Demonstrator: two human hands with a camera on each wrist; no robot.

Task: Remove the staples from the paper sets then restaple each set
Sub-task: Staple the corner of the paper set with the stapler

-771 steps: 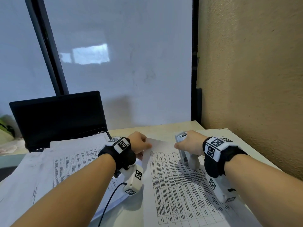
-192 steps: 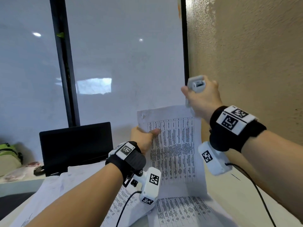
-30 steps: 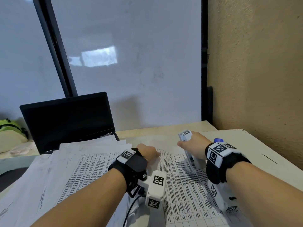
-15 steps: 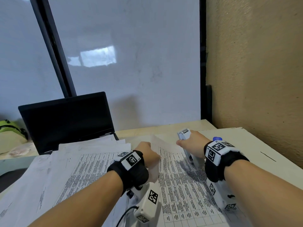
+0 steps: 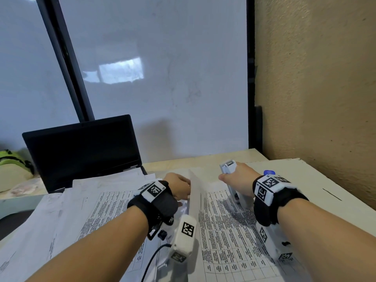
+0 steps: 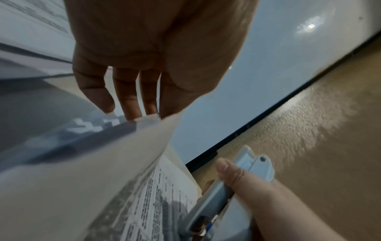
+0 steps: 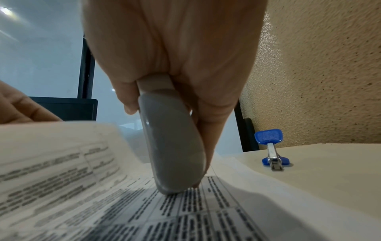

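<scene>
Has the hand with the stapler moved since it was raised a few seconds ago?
Yes. The right hand has come down from in front of the window and rests the stapler on the printed sheet.

top sheet (image 5: pixel 194 192) lifted higher, left hand (image 5: pixel 179 186) raised

Soft daylight, window glare, blurred wrist views

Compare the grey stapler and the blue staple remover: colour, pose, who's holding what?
Colour: the stapler is grey; the staple remover has blue grips on a metal body.
Hold: the right hand grips the stapler; the staple remover lies untouched, no hand on it.
Pose: the stapler stands on end, lower tip on the printed paper set; the staple remover rests on the bare table by the wall.
Shared: both sit to the person's right.
</scene>
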